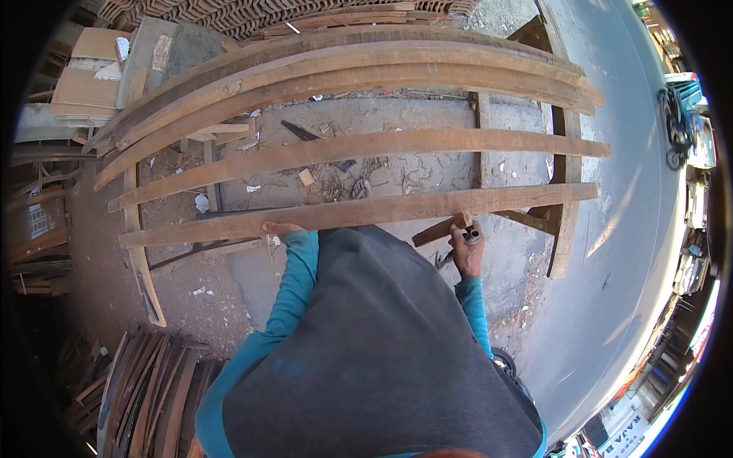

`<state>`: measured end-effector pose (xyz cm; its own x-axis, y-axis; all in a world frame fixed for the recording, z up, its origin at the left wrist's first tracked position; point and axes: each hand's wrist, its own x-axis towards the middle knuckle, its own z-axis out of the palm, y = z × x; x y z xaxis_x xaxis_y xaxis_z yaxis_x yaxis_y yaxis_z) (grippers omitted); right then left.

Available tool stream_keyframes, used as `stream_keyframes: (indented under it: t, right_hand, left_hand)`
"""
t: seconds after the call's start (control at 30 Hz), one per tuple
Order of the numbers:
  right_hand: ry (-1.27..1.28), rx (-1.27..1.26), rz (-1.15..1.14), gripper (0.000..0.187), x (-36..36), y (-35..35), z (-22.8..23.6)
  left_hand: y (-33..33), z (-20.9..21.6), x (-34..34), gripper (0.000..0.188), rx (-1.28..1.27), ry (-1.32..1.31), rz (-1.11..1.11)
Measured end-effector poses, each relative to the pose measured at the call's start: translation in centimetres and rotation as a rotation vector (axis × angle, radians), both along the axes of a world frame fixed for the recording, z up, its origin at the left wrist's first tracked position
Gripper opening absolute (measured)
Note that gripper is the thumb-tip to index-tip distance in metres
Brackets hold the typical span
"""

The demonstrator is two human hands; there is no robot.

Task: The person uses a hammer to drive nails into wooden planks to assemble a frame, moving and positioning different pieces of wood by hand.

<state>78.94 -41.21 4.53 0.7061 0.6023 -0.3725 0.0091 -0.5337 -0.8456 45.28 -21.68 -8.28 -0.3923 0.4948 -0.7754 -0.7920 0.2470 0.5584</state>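
One long plank (366, 212) lies across the wooden frame (563, 244), toward its near edge. The left hand (281, 228) touches it; whether it grips, I cannot tell. The right hand (468, 256) is closed around a metal tool (473, 236). Several planks (351, 79) lie toward the far edge.
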Motion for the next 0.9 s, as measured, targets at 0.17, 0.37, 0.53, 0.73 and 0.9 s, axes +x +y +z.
stream_keyframes:
  t: [0.17,0.37,0.53,0.73,0.9]
  right_hand:
    - [0.048,0.06,-0.038,0.022,0.3,3.1,-1.9]
    - [0.113,-0.018,0.074,0.026,2.1,9.7,-1.9]
    - [0.054,0.022,0.101,0.023,2.7,10.9,-1.5]
    - [0.122,-0.027,0.131,0.022,3.6,11.8,-1.4]
    - [0.218,0.038,0.06,0.039,4.4,10.7,-2.8]
  left_hand:
    - [2.4,0.3,0.8,0.095,-0.181,0.405,-0.047]
    - [7.8,5.0,2.6,0.105,-0.102,0.074,-0.06]
    - [11.4,2.1,2.9,0.099,-0.018,0.168,-0.102]
    - [11.8,-0.9,3.1,0.089,0.065,0.268,-0.063]
    - [9.6,-4.2,0.3,0.099,0.263,0.201,-0.372]
